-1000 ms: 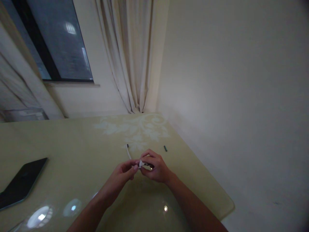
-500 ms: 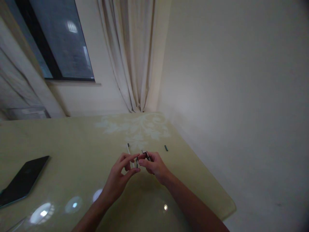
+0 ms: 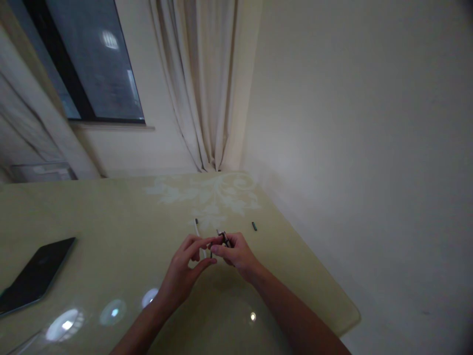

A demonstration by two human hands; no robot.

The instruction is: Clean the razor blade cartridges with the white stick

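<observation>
My left hand [image 3: 185, 259] pinches a small thin dark piece [image 3: 211, 250] upright between thumb and forefinger. Close against it on the right, my right hand [image 3: 234, 252] is closed around a small dark and silvery metal tool [image 3: 224, 237], whose kind I cannot make out. The fingertips of both hands meet around the dark piece and partly hide it. Behind my left hand lies a white toothbrush [image 3: 197, 228] with dark bristles, its lower part covered by my fingers. A short dark strip [image 3: 254, 226] rests on the table beyond my right hand.
The pale, glossy table [image 3: 121, 217] has a floral pattern and a rounded corner at right. At the left lies a dark flat tablet-like device [image 3: 39, 273]. A wall [image 3: 351, 148] borders the table's right side; curtains [image 3: 207, 88] hang behind.
My left hand has shifted slightly right, bringing the thin dark piece up against the fingers of my right hand. The right hand has hardly moved.
</observation>
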